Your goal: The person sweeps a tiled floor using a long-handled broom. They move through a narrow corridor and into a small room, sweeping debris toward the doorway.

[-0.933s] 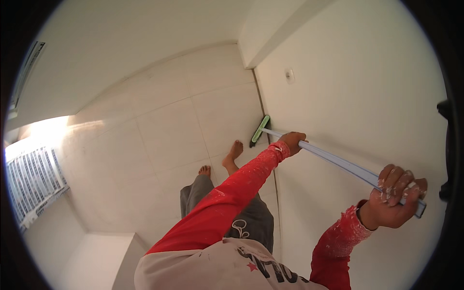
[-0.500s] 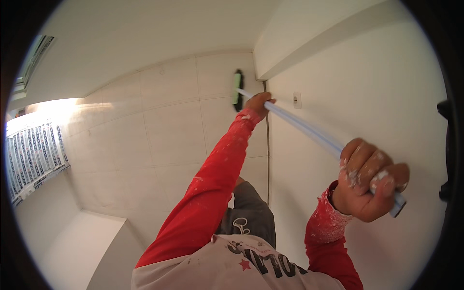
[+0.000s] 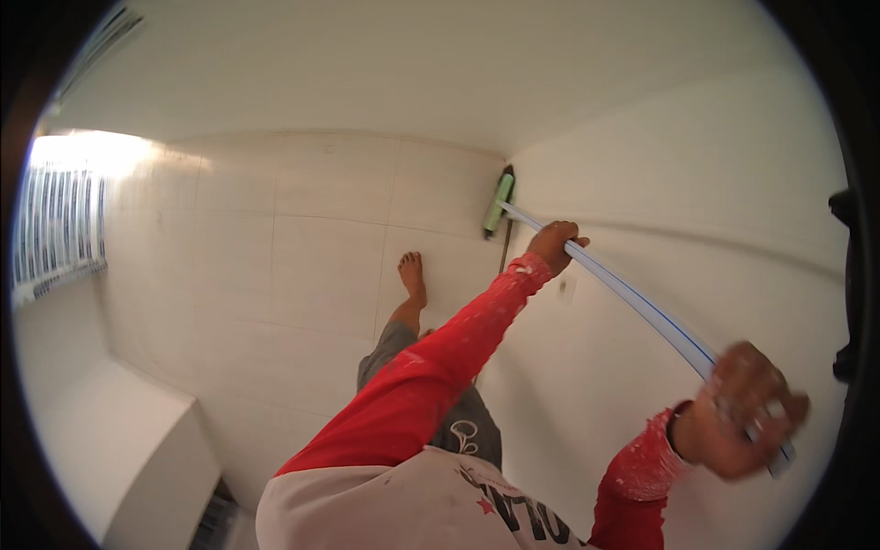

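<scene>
A broom with a green and black head (image 3: 500,203) rests on the tiled floor (image 3: 330,247), close to the corner where the right wall meets the far wall. Its pale handle with a blue stripe (image 3: 642,307) slants up toward me on the right. My left hand (image 3: 555,247) is wrapped round the lower part of the handle. Higher up, my right hand (image 3: 752,408) grips it near its end, slightly smeared by motion. White smudges mark both red sleeves. The bristles are hardly visible from here.
On the right wall (image 3: 678,165) there is a socket plate (image 3: 566,286), behind the handle. My bare foot (image 3: 412,275) stands on the tiles. A white ledge (image 3: 128,431) juts out at lower left, below a striped covering (image 3: 60,229) beside bright light.
The broom head has shifted right and nearer, into the corner. Both hands have moved right and down in view, still on the handle. My foot has come into view.
</scene>
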The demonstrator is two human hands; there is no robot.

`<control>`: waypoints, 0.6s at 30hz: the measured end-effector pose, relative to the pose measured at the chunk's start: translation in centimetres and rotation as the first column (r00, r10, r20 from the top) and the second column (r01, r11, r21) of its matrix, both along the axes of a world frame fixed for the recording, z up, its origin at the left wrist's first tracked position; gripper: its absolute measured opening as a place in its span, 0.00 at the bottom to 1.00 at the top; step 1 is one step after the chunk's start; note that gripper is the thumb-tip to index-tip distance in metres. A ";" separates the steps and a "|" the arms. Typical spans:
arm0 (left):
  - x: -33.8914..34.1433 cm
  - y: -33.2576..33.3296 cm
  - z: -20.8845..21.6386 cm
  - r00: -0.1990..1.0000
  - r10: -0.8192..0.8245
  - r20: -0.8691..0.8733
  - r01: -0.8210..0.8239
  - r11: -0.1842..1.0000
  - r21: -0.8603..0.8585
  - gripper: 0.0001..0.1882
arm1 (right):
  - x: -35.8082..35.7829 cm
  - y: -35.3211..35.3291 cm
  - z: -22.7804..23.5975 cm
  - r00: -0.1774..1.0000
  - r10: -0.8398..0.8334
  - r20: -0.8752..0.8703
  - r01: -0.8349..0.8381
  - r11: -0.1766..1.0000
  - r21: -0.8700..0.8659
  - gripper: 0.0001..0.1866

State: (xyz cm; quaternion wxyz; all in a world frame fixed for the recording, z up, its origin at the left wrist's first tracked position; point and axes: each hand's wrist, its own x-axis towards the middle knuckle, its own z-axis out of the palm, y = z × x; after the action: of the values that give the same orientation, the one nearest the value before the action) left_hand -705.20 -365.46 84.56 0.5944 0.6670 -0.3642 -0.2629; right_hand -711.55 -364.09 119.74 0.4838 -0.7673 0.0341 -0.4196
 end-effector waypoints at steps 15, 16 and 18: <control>32.2 23.1 -6.7 0.822 0.326 0.467 -0.487 0.827 0.279 0.13 | 20.7 4.3 -10.5 0.920 0.386 0.062 -0.375 0.825 0.424 0.07; 31.9 23.6 -6.0 0.751 0.403 0.524 -0.578 0.784 0.226 0.12 | 20.2 3.9 -9.7 0.926 0.371 0.072 -0.369 0.851 0.373 0.06; 29.3 22.2 -4.0 0.621 0.627 0.472 -0.714 0.700 0.008 0.10 | 18.4 2.5 -5.6 0.959 0.282 0.016 -0.276 0.921 0.277 0.14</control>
State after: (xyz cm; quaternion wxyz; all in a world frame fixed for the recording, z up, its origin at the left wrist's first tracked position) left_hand -675.94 -343.31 80.57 0.4840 0.8499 -0.1827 0.1001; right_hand -693.11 -361.60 114.19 0.6404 -0.6944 -0.0114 -0.3281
